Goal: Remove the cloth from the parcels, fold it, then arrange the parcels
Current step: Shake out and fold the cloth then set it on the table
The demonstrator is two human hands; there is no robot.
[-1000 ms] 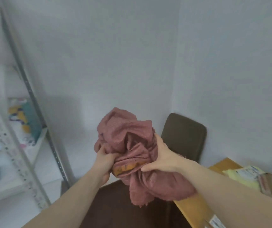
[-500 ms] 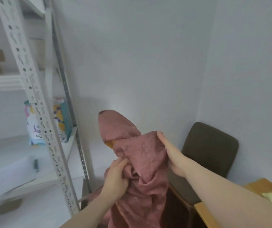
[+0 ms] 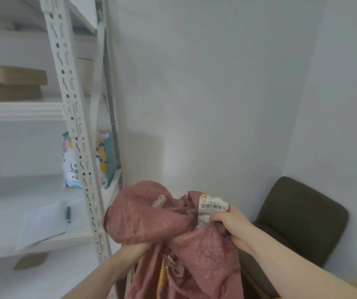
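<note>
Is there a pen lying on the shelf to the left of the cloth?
Yes, a dark pen lies on the white shelf, beside a sheet of paper, left of the pink cloth.

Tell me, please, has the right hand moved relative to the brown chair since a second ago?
Yes: the right hand now lies left of the brown chair; earlier it overlapped its backrest.

White shelf (image 3: 43, 190) bears paper (image 3: 43, 223), pen (image 3: 68, 215), printed bag (image 3: 70, 165)
</note>
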